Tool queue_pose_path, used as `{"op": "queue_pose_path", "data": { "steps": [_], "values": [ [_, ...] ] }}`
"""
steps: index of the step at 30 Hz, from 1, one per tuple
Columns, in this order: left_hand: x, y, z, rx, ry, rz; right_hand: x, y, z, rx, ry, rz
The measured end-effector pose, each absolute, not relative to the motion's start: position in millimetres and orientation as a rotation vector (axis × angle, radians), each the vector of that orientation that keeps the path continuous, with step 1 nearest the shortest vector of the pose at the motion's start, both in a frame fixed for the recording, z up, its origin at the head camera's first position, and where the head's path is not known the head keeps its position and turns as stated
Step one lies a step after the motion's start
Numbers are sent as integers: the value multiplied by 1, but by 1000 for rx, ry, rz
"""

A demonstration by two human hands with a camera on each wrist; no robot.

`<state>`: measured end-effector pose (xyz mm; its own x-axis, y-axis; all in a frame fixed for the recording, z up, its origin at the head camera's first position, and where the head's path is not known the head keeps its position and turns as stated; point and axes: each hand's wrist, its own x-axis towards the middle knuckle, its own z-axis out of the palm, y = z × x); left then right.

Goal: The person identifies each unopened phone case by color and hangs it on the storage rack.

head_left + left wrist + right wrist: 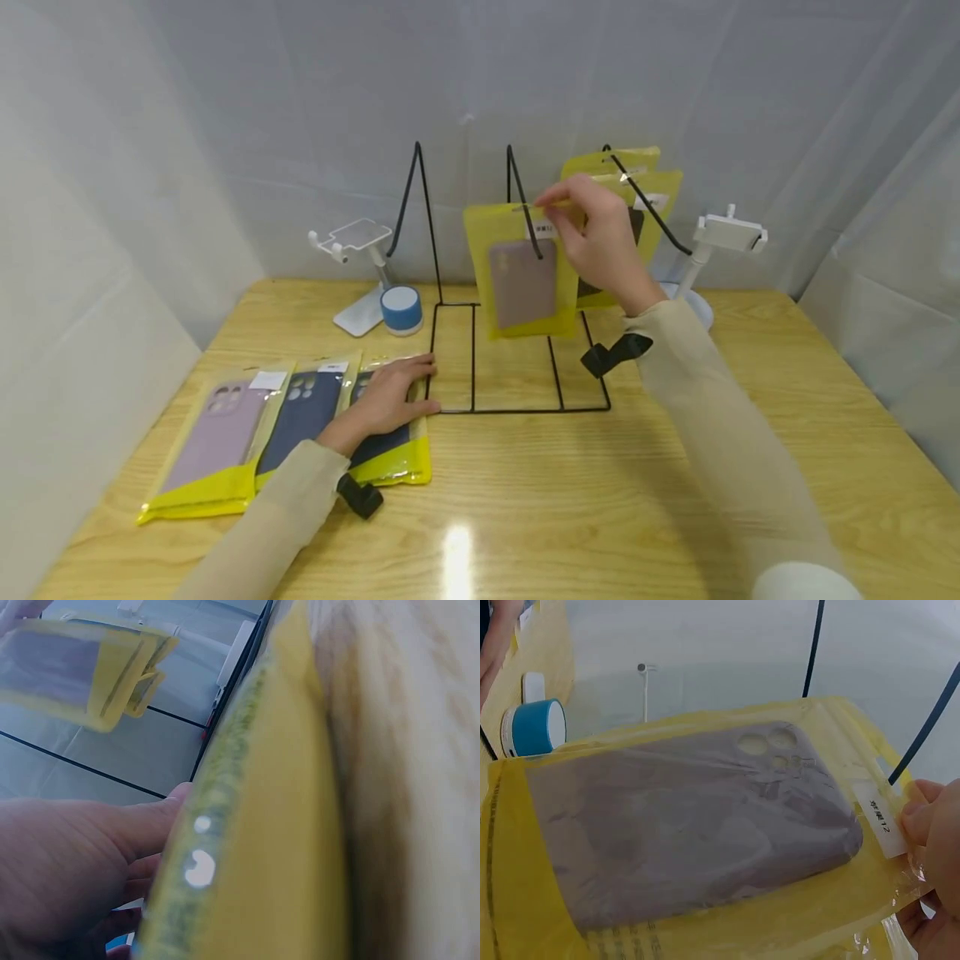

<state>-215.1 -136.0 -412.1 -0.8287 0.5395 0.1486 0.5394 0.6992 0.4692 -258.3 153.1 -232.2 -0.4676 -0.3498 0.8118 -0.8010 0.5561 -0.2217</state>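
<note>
2 hands work: right hand (600, 242) pinches mauve packet (522, 279) at middle hook (522, 200); left hand (386, 400) lies flat on navy packet (390, 442).

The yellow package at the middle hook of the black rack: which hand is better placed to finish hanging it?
The right hand, probably. Its fingers already pinch the top of the yellow package beside the middle hook. The left hand lies flat on a packaged case on the table.

white label (880, 818) on yellow pouch (705, 922): print unreadable.
</note>
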Motion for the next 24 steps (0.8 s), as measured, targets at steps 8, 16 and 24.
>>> {"op": "queue_pose_path", "data": {
  "steps": [8,16,24],
  "values": [
    [-217,-135,-414,916,2894,802,-275,156,-226,788,-2203,861],
    [-218,-135,-416,892,2891,796,-290,151,-227,765,-2214,863],
    [-218,-133,-419,909,2878,810,-292,153,-232,733,-2198,933]
  ]
}}
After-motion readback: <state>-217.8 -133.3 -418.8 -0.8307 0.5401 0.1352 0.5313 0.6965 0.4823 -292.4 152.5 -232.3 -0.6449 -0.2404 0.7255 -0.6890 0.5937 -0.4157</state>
